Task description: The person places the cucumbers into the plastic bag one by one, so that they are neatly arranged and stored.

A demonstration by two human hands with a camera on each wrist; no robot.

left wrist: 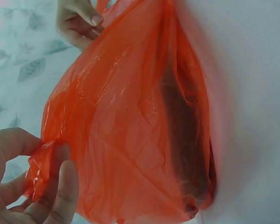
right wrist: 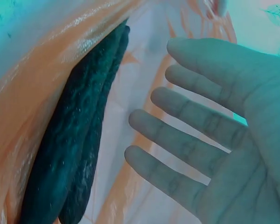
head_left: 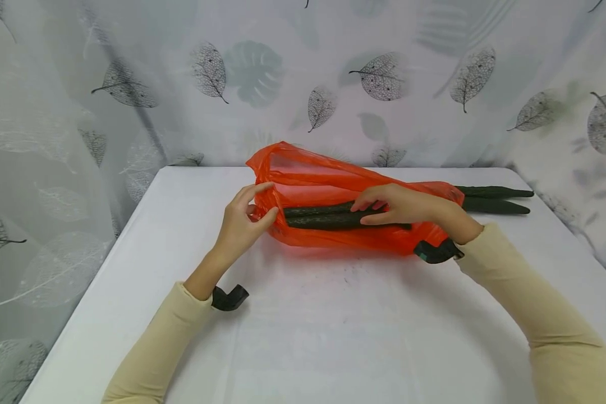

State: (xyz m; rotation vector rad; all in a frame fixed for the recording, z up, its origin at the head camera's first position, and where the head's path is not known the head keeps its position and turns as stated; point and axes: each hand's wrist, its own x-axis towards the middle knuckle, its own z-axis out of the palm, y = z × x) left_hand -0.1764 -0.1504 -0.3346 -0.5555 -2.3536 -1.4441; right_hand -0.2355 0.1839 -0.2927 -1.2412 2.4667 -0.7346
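A red plastic bag [head_left: 333, 240] lies on its side across the table, its mouth spread. Two dark green cucumbers [head_left: 323, 220] lie side by side inside it. My left hand [head_left: 239, 219] grips the bag's closed left end; in the left wrist view, bunched red plastic [left wrist: 39, 170] sits between its fingers and thumb. Over the right part of those cucumbers is my right hand [head_left: 401, 205]. The right wrist view shows its fingers [right wrist: 177, 140] spread and nearly straight, apart from the cucumbers [right wrist: 70, 135].
Two more cucumbers [head_left: 495, 206] lie on the white table [head_left: 323, 336] beyond the bag's right end. A leaf-print curtain [head_left: 293, 73] hangs behind the table and at both sides. Dark wrist-worn pieces [head_left: 229, 297] sit by both cuffs.
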